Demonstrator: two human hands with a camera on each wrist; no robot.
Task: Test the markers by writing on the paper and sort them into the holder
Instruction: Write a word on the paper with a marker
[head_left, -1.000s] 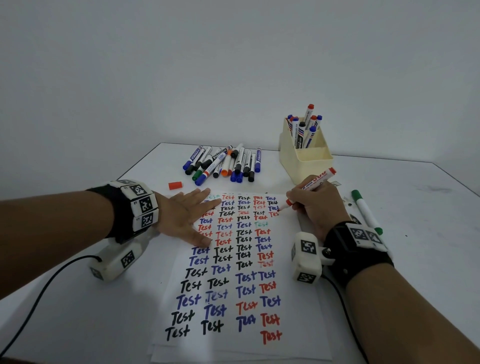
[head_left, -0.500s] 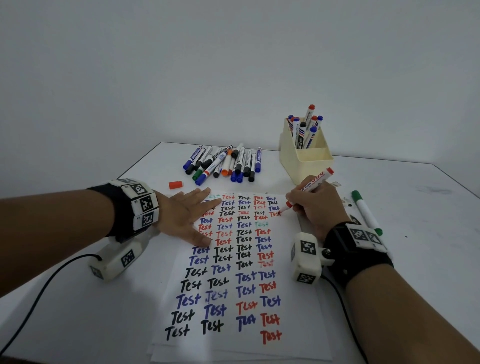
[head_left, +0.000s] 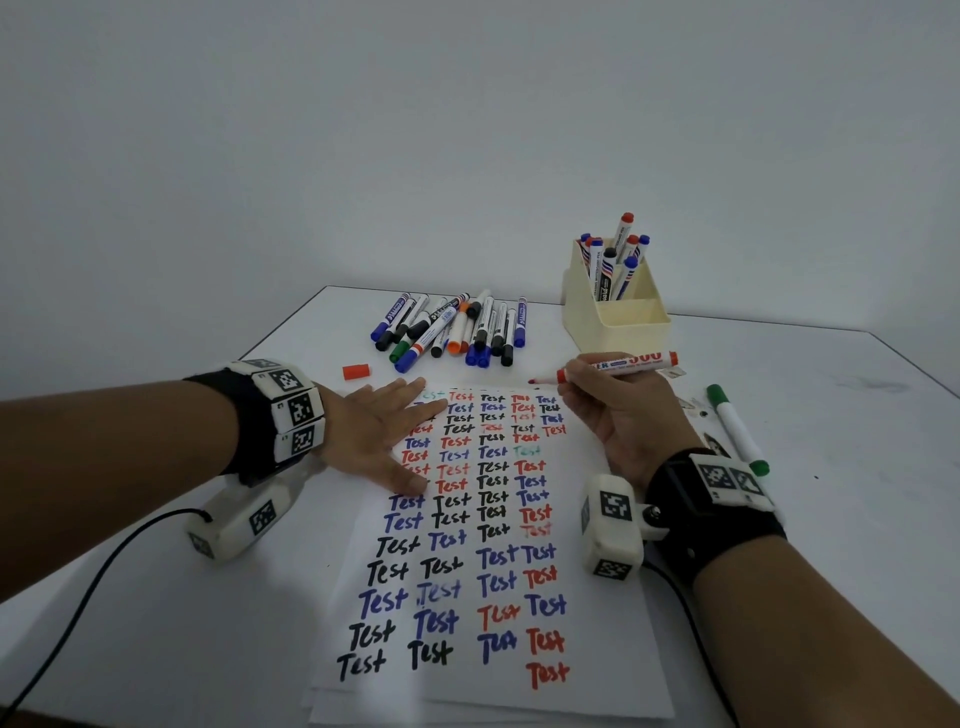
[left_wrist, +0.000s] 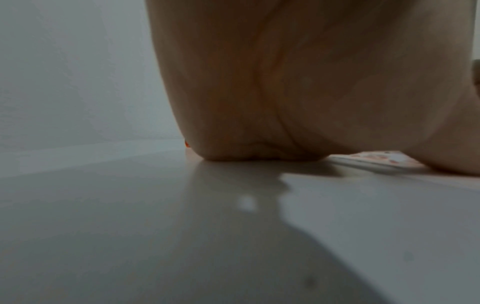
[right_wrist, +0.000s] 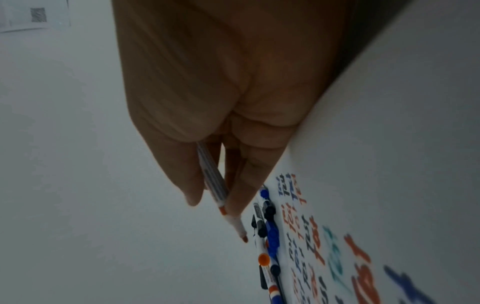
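White wall rises behind a white table that carries everything. On it lies the paper, filled with columns of "Test" in black, blue, red and one green. The left hand lies flat on the sheet's upper left part, fingers straight and spread, pressing it down; in the left wrist view only the heel of the palm shows, resting on the table. The right hand is lifted near the paper's upper right corner, its grip pinched round a red marker that is uncapped and held nearly level, tip pointing left just above the top edge of the sheet. The right wrist view shows thumb and fingers closed on the barrel. A loose red cap sits left of the paper. Behind the sheet lies a pile of markers. The cream holder stands at the back right, several markers upright in its rear compartment. A green marker lies right of the right hand.
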